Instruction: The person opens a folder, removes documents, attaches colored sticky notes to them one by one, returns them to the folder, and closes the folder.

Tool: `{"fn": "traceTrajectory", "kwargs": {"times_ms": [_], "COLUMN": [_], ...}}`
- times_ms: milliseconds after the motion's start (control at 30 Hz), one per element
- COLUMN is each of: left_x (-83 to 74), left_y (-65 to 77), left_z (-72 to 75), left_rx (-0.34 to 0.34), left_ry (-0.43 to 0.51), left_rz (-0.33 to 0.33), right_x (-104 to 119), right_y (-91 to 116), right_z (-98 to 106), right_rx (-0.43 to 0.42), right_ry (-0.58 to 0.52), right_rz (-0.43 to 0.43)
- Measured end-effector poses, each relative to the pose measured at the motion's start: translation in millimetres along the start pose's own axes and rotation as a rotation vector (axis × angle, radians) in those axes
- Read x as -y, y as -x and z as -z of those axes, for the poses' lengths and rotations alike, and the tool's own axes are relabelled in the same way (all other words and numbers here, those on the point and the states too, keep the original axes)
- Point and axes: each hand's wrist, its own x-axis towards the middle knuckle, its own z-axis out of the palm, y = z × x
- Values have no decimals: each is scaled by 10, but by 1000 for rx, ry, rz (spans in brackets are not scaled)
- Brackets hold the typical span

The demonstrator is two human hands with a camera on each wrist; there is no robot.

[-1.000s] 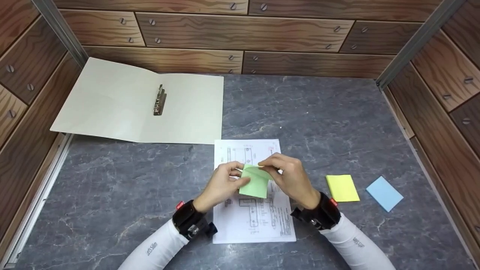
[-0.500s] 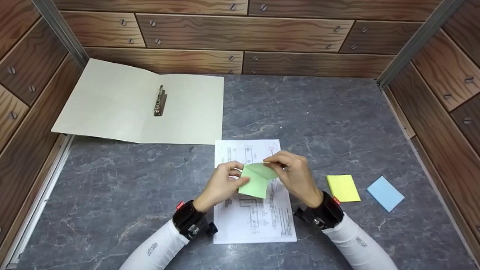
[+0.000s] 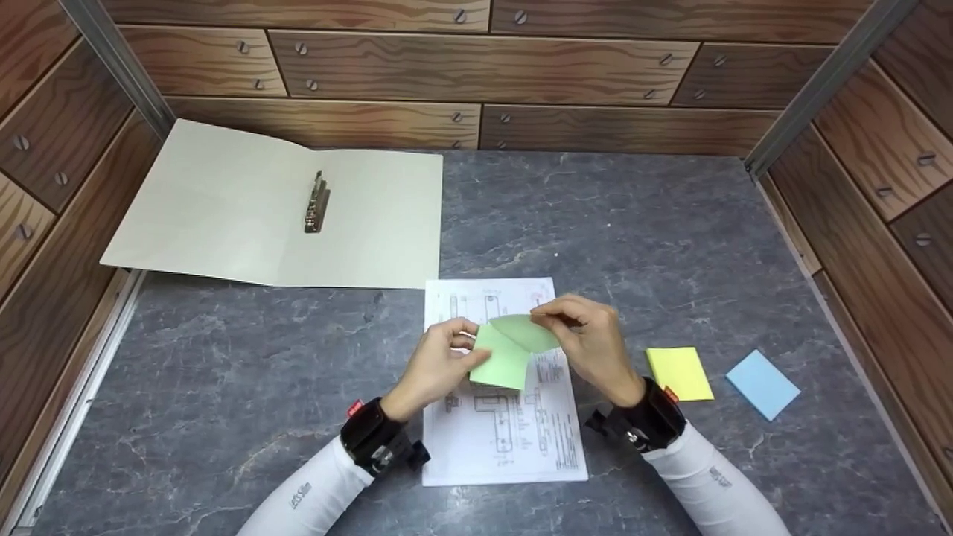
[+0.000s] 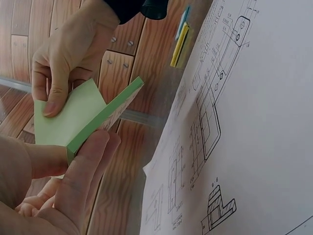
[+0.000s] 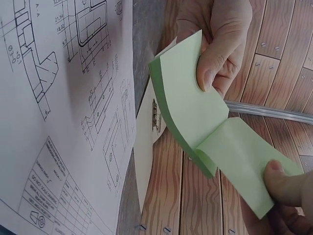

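My left hand (image 3: pixel 439 361) holds a green sticky note pad (image 3: pixel 497 363) between thumb and fingers, above a stack of printed drawing sheets (image 3: pixel 514 454). My right hand (image 3: pixel 592 342) pinches the far edge of the top green sticky note (image 3: pixel 537 333). That note bends up and to the right. In the right wrist view the note (image 5: pixel 252 164) curls away from the pad (image 5: pixel 188 93), the two meeting along one edge. The left wrist view shows the pad's thick side (image 4: pixel 110 110) in the left fingers, with the right thumb (image 4: pixel 57 100) on the lifted note.
A yellow sticky note pad (image 3: pixel 680 374) and a blue one (image 3: pixel 763 384) lie right of the sheets. An opened cream folder (image 3: pixel 372 223) with a metal clip (image 3: pixel 317 202) lies at the back left. Wood-patterned walls (image 3: pixel 476 67) enclose the grey table (image 3: pixel 633 246) at back and sides.
The right hand has moved up and to the right, peeling the top green note further from the pad. My left hand has kept its hold nearly in place.
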Motion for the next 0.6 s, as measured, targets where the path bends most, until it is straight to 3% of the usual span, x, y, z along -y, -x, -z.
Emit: {"fn": "traceTrajectory", "kwargs": {"times_ms": [600], "left_x": [-53], "left_y": [27], "left_z": [107], "left_rx": [-60], "left_ry": [3], "left_rz": [-14], "right_x": [15], "right_y": [-28], "right_z": [62], "right_rx": [-161], "right_ry": [-106], "right_rz": [-52]}}
